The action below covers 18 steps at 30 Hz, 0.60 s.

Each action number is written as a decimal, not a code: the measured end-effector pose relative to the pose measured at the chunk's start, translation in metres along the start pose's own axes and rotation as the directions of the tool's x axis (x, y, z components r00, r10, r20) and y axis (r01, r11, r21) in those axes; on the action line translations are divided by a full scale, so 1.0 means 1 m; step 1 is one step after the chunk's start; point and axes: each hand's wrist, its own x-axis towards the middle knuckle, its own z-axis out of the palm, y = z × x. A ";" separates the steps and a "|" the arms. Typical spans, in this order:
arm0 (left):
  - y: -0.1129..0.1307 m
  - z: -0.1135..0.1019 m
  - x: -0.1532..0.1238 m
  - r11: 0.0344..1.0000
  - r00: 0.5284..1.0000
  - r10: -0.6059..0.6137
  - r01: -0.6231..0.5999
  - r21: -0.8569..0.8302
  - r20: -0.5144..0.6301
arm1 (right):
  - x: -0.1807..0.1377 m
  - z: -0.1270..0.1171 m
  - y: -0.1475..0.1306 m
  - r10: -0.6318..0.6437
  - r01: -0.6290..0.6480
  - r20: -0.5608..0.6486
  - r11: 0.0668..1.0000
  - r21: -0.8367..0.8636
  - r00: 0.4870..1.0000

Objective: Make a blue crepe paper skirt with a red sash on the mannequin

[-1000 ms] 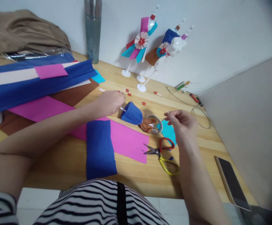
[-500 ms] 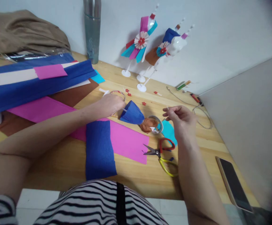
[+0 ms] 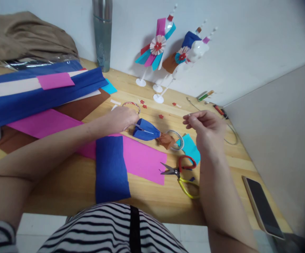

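My left hand (image 3: 122,117) is closed on the thin white stick end of a small paper figure (image 3: 149,131), which has a blue crepe skirt and a brown crepe part and lies low over the wooden table (image 3: 70,182). My right hand (image 3: 205,126) hovers to the figure's right with thumb and fingers pinched on something thin and pale that I cannot make out. A tape roll (image 3: 177,138) lies between the hands on a turquoise paper scrap (image 3: 191,149). A blue crepe piece (image 3: 111,168) lies across a pink sheet (image 3: 144,160) in front of me.
Scissors (image 3: 182,174) with red and yellow handles lie near the right forearm. Two finished paper figures (image 3: 157,47) on white stands lean at the wall. Crepe sheets (image 3: 36,95) cover the left side. A metal bottle (image 3: 102,35) stands behind them, and a phone (image 3: 263,207) lies at the right edge.
The figure has tipped down flatter against the table under my left hand. My right hand has risen and drifted back and right, away from the tape roll.
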 end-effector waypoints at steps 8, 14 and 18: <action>-0.008 0.004 -0.002 0.991 1.000 0.018 -0.016 -0.134 0.012 | -0.015 0.026 -0.006 -0.044 0.055 0.279 0.998 -0.029 0.959; -0.017 0.018 0.003 0.979 0.999 0.027 -0.030 -0.204 -0.020 | -0.021 0.029 -0.004 -0.152 0.207 0.395 0.973 -0.101 0.906; -0.017 0.018 0.005 0.953 0.998 0.041 -0.053 -0.297 -0.045 | -0.017 0.030 -0.002 -0.155 0.222 0.411 0.967 -0.121 0.898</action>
